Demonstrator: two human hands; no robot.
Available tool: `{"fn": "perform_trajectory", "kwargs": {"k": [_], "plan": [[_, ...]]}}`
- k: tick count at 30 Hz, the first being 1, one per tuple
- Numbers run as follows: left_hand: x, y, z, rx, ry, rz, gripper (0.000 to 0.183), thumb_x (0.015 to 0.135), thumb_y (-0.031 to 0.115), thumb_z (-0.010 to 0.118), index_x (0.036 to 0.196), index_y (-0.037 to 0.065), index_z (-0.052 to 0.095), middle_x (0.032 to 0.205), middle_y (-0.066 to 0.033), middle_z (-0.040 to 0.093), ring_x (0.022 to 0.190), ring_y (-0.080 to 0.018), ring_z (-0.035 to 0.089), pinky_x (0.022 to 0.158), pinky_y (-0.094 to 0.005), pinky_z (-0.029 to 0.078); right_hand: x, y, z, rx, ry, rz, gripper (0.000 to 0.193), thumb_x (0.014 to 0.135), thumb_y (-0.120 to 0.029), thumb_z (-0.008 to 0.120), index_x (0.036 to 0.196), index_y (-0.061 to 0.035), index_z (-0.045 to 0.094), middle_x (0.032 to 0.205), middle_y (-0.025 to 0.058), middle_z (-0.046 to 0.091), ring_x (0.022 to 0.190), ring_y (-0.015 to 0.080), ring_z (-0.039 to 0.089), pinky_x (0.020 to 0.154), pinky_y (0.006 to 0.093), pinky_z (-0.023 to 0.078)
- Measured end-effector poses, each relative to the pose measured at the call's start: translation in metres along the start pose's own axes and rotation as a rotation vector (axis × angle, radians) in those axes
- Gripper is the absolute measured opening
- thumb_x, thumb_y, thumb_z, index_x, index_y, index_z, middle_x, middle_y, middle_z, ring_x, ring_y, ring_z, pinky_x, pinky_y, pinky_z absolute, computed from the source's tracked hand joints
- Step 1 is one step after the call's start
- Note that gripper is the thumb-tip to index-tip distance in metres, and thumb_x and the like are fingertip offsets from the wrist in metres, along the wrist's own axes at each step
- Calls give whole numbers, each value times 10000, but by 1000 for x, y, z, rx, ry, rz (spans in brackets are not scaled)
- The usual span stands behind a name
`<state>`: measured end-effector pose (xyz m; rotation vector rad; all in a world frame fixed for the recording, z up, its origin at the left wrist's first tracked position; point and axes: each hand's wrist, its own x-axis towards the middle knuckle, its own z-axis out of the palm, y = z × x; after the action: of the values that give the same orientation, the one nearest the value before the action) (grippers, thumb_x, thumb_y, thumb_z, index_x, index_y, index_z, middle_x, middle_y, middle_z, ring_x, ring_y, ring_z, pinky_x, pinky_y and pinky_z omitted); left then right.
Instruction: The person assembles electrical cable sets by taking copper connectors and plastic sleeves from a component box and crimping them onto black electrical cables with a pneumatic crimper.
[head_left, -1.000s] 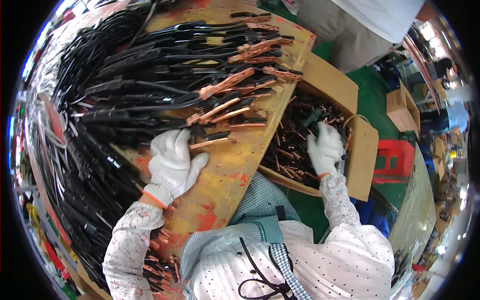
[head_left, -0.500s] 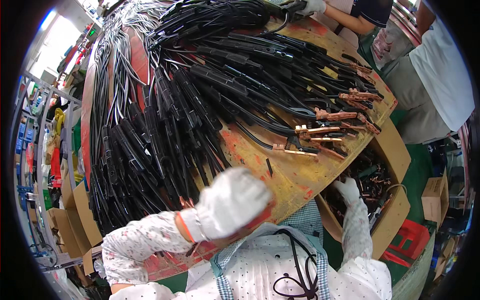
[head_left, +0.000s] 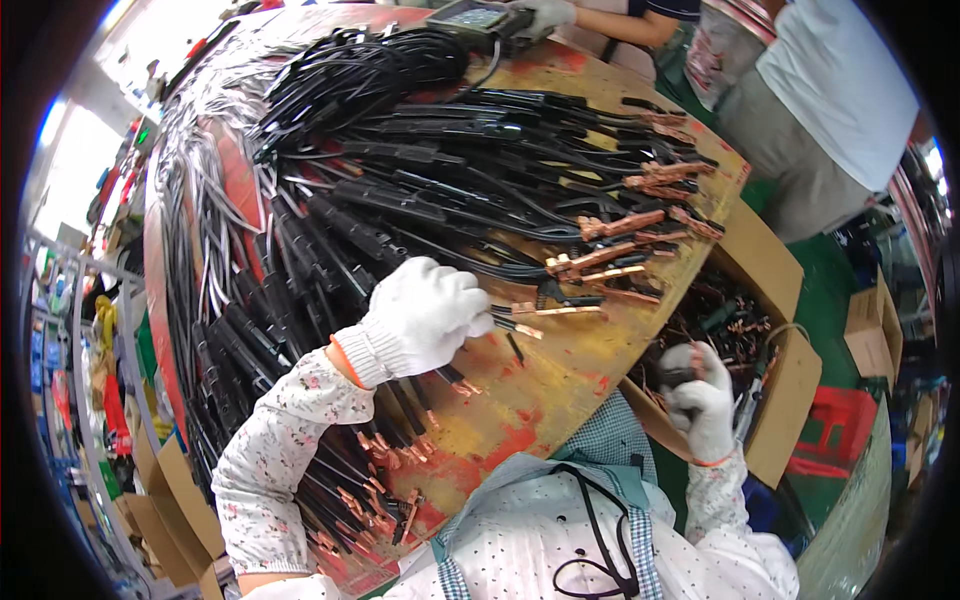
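Observation:
My left hand (head_left: pixel 425 312), in a white knitted glove, is curled over the yellow-and-red table, closed around a black cable (head_left: pixel 506 322) whose bare copper end sticks out past the fingers. Black cables with copper-coloured terminals (head_left: pixel 615 225) are fanned out just beyond it. On the right, my gloved right hand (head_left: pixel 703 408) is raised over an open carton (head_left: pixel 790 400). A small copper-coloured piece (head_left: pixel 697 360) is pinched between its fingers, partly hidden by them. Inside the carton lies a heap of black and copper-coloured parts (head_left: pixel 735 320).
Grey cables (head_left: pixel 205 190) run along the table's far left, beside a coiled black bundle (head_left: pixel 375 80). Across the table, a gloved hand (head_left: pixel 545 15) of another person touches a device with a screen (head_left: pixel 470 18). A red crate (head_left: pixel 830 430) and a small carton (head_left: pixel 872 330) stand at right.
My left hand has moved up and left from the table's near edge to the cables. My right hand has come up from inside the carton, with a copper-coloured piece now visible in it.

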<state>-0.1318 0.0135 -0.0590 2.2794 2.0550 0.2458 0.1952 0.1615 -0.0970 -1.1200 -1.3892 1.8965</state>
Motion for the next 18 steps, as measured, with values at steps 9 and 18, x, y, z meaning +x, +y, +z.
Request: {"fn": "perform_trajectory", "kwargs": {"k": [9,18], "plan": [[0,13,22,-149,57,103,149,851,259,663,978,187,694,769,-23,619,686,-262,635,604,-388,498,18,10,93,-904,-269,-468,256,847,-240,744,1041,-102,652,931,81,643,775,250,678,666,348,539],[-7,11,23,-385,-98,-83,204,903,301,633,1036,184,735,867,-62,709,750,-285,681,632,-401,542,27,15,116,-1090,-279,-753,317,749,-213,805,1029,-164,663,970,64,635,801,296,661,680,398,526]]}}
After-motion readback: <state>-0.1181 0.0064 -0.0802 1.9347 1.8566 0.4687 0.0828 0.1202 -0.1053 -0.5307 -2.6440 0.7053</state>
